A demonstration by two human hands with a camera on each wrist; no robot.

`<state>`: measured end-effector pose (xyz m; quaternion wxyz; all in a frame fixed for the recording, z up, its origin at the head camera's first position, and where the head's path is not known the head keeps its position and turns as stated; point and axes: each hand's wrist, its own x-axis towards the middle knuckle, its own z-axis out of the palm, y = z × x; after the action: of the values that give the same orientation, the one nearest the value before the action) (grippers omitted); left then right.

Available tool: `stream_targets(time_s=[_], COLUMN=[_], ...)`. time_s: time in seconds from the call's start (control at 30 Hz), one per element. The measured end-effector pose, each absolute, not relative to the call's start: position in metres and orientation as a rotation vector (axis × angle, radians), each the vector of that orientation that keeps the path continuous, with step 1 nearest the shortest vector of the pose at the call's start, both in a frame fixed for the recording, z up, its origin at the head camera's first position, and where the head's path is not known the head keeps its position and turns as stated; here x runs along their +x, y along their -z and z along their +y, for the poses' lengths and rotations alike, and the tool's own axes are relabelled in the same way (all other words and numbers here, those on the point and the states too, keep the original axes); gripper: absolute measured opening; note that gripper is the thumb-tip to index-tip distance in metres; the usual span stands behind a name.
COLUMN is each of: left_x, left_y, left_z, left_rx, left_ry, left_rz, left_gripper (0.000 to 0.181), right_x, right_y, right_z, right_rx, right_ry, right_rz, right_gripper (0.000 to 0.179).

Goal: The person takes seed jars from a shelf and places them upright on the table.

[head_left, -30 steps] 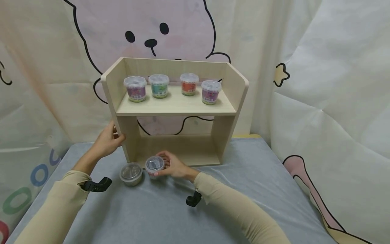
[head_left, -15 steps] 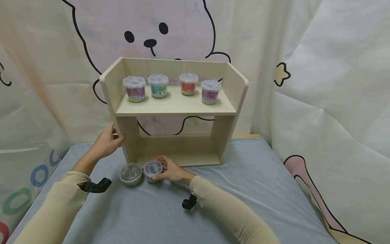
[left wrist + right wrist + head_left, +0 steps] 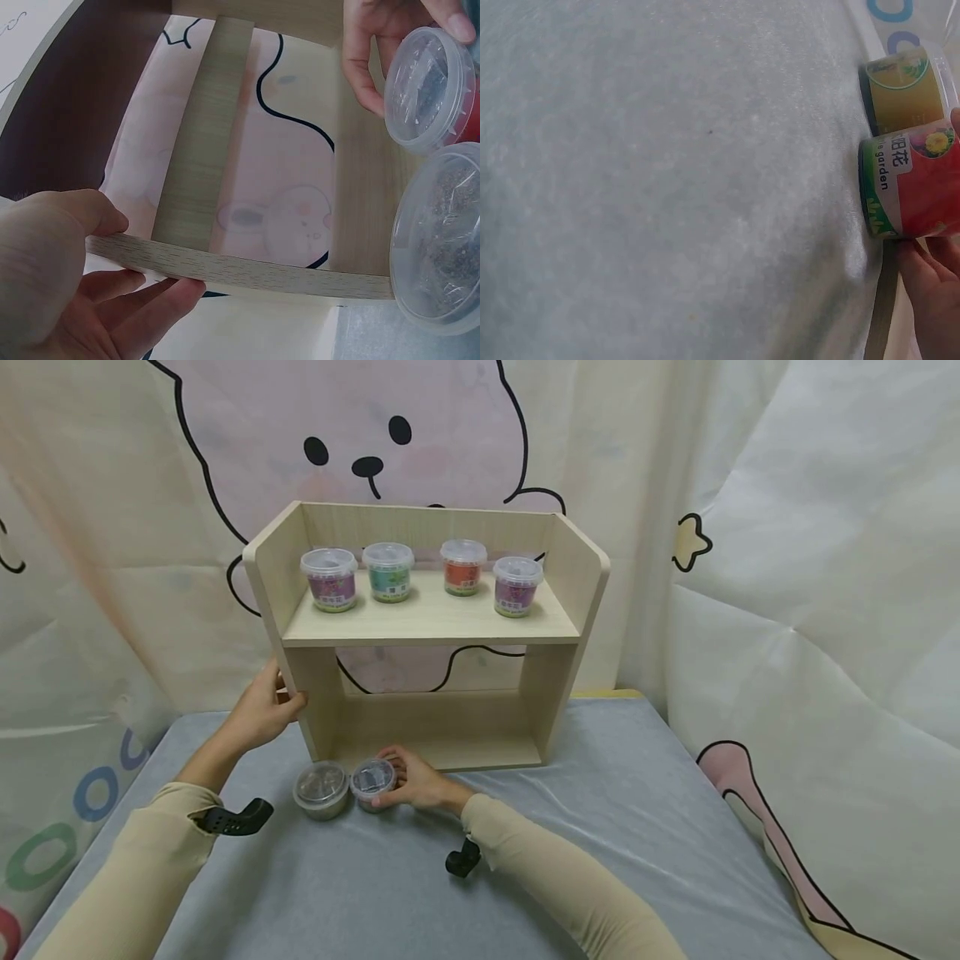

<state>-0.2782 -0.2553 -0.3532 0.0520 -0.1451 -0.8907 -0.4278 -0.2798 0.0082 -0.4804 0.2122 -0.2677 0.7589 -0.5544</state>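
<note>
My left hand (image 3: 262, 708) grips the left side panel of a pale wooden shelf (image 3: 431, 641); in the left wrist view the thumb and fingers lie on opposite faces of the panel's edge (image 3: 247, 264). My right hand (image 3: 422, 781) holds a small clear-lidded plastic tub (image 3: 372, 778) at the shelf's front left foot. Its label (image 3: 926, 184) is red with a flower picture and a green base band, as the right wrist view shows. Close beside it on the left stands a second lidded tub (image 3: 321, 788), tan-sided (image 3: 907, 94), with dark grainy contents under its lid.
On the upper board stand several lidded tubs: a purple one (image 3: 332, 585) at left, a teal one (image 3: 388, 578), an orange-red one (image 3: 462, 572) and another purple one (image 3: 517, 592). A grey-blue cloth (image 3: 360, 893) covers the table. Printed curtains (image 3: 810, 635) hang behind and beside it.
My right hand has moved the red-labelled tub left and slightly toward me, close up to the tan tub. My left hand stays on the shelf's side panel.
</note>
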Motion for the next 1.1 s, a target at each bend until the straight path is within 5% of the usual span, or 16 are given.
stream_targets(time_s=[0.3,1.1], left_x=[-0.276,-0.276], left_y=[0.354,0.355], left_z=[-0.256,-0.254], left_rx=[-0.454,-0.448], left_ry=[1.313,1.226], left_rz=[-2.707,-2.711], left_gripper=[0.076,0.071], right_x=[-0.280,-0.275], right_y=[0.468,0.359], right_z=[0.017,0.067], right_rx=[-0.824,-0.996], right_ry=[1.452,1.241], right_rz=[2.130,2.222], right_gripper=[0.065,0.056])
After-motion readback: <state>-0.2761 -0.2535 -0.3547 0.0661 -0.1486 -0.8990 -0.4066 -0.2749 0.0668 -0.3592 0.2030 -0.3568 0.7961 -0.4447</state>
